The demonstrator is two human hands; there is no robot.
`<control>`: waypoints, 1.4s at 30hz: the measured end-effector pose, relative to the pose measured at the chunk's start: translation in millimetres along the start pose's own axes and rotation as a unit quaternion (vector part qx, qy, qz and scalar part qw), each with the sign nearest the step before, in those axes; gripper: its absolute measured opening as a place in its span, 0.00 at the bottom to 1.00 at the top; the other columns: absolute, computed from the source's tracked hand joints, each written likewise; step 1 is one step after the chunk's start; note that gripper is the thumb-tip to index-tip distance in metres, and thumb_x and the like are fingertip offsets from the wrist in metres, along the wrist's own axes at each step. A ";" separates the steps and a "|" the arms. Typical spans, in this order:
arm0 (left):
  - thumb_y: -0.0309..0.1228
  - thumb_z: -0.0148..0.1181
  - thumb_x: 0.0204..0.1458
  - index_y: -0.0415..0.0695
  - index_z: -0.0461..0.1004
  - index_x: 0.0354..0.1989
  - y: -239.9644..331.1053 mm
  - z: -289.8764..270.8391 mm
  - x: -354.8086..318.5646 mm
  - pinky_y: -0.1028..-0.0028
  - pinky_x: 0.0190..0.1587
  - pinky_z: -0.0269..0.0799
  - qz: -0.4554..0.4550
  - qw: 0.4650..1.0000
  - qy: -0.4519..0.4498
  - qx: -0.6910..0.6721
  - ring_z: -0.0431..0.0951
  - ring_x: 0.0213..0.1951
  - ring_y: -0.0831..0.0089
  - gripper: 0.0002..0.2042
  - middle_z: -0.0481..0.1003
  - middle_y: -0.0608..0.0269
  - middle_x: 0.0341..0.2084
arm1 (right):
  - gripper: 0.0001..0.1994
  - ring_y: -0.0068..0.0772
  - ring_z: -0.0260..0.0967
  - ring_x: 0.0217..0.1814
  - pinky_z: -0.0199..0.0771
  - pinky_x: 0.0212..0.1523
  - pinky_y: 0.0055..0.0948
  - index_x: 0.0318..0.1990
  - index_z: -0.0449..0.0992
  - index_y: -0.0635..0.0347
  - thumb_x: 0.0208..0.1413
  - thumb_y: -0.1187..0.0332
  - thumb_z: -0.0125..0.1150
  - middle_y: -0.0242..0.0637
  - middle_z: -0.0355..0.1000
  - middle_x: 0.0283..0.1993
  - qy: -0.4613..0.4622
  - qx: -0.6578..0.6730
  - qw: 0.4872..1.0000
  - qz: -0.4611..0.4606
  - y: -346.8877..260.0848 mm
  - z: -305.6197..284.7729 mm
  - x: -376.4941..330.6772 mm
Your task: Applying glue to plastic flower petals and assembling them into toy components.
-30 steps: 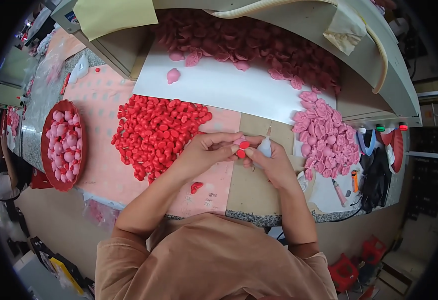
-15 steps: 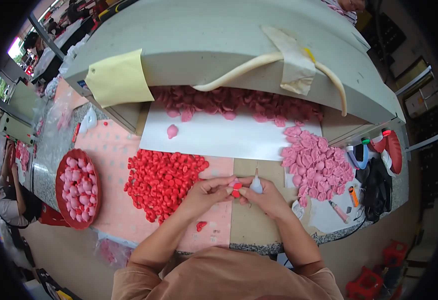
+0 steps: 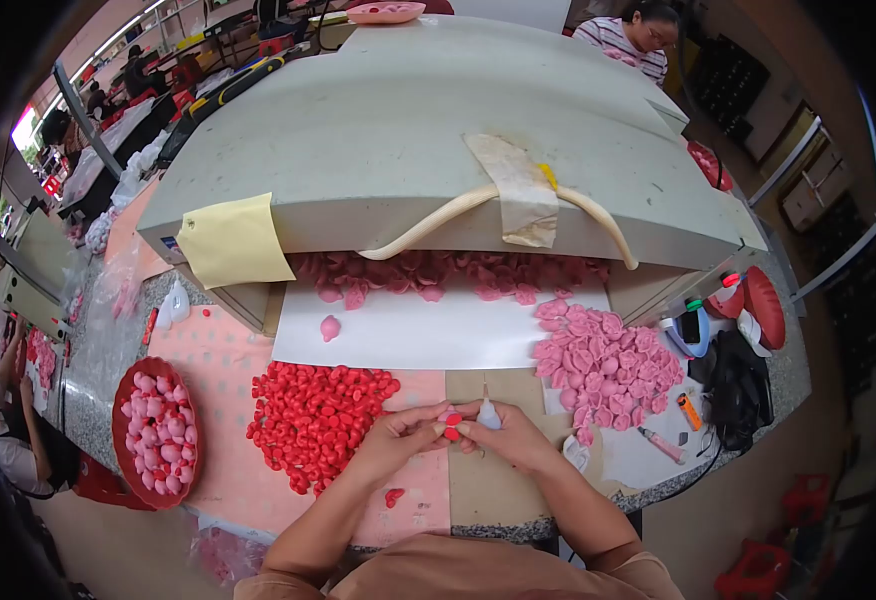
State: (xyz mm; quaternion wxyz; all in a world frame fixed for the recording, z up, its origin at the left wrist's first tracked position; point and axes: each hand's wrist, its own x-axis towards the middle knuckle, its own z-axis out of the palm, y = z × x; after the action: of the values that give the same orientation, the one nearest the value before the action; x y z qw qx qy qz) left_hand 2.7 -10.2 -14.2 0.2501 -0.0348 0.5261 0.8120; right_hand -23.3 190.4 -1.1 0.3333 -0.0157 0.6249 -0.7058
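Observation:
In front of my body, both hands meet over the brown board. The thumb and fingers of my left hand (image 3: 400, 440) pinch a small pink rubbery piece with a red part (image 3: 452, 427). My right hand (image 3: 515, 438) is closed on the same piece from the other side. A white needle-tipped squeeze bottle (image 3: 489, 414) rests upright against the right fingers, seemingly tucked among them; its lower part is hidden. Left of my hands lies a heap of small red pieces (image 3: 313, 420). Pink hollow shells (image 3: 608, 365) are piled to the right.
A red bowl (image 3: 121, 440) at far left holds pink pieces with red parts. The grey metal hood (image 3: 408, 130) arches over white sheeting (image 3: 398, 335) with more pink shells at its back. An orange lighter (image 3: 689, 411) and black bag (image 3: 736, 385) lie right. People sit beyond.
My view has tilted upward, so the bench and hands appear lower and more of the hood's top shows. Both hands keep hold of the piece, its red side now turned more into view.

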 end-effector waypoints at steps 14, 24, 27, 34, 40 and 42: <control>0.26 0.50 0.57 0.45 0.66 0.56 -16.4 4.0 10.1 0.76 0.50 0.71 0.000 1.000 -0.021 0.003 0.71 0.46 0.77 0.17 0.71 0.63 0.47 | 0.12 0.22 0.69 0.30 0.71 0.33 0.23 0.46 0.70 0.68 0.55 0.74 0.54 0.36 0.73 0.34 0.022 0.007 1.000 -0.012 -0.6 -3.5 -11.5; 0.26 0.53 0.56 0.45 0.68 0.54 2.8 -3.3 -3.3 0.77 0.47 0.71 0.012 1.000 0.006 0.015 0.74 0.43 0.78 0.16 0.74 0.65 0.42 | 0.13 0.21 0.66 0.30 0.68 0.33 0.20 0.47 0.70 0.67 0.55 0.74 0.54 0.33 0.72 0.34 0.018 0.001 1.000 -0.015 -2.8 9.2 3.0; 0.26 0.53 0.56 0.44 0.68 0.54 1.7 -6.2 0.4 0.77 0.47 0.72 0.004 1.000 -0.002 0.010 0.74 0.43 0.78 0.16 0.74 0.64 0.42 | 0.12 0.21 0.66 0.30 0.67 0.33 0.20 0.47 0.70 0.67 0.56 0.74 0.54 0.33 0.72 0.34 0.026 0.014 1.000 -0.006 0.2 7.8 5.5; 0.26 0.53 0.55 0.43 0.70 0.53 0.1 2.6 0.9 0.77 0.46 0.73 0.014 1.000 0.006 -0.002 0.74 0.42 0.79 0.16 0.74 0.64 0.43 | 0.15 0.19 0.68 0.32 0.69 0.35 0.20 0.48 0.70 0.68 0.56 0.70 0.56 0.34 0.74 0.35 0.013 0.008 1.000 0.007 -3.9 3.1 -0.6; 0.25 0.53 0.55 0.43 0.70 0.52 0.6 5.1 1.3 0.77 0.45 0.73 0.009 1.000 0.009 -0.007 0.74 0.42 0.79 0.15 0.74 0.65 0.43 | 0.14 0.18 0.68 0.31 0.69 0.34 0.19 0.48 0.70 0.67 0.56 0.70 0.56 0.34 0.74 0.34 0.021 0.002 1.000 0.004 1.3 -1.1 -0.8; 0.25 0.54 0.55 0.43 0.70 0.52 0.6 4.0 1.4 0.76 0.46 0.73 0.004 1.000 0.010 -0.001 0.74 0.44 0.77 0.15 0.73 0.64 0.44 | 0.14 0.19 0.67 0.31 0.68 0.33 0.20 0.48 0.70 0.67 0.56 0.71 0.55 0.34 0.73 0.34 0.021 0.005 1.000 0.004 -0.9 1.2 -0.7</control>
State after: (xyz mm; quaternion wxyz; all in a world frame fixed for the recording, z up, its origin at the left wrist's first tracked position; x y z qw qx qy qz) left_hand 2.0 -6.4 -12.4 0.2415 -0.0412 0.5280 0.8131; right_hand -22.6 189.7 0.2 0.3227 0.0033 0.6281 -0.7081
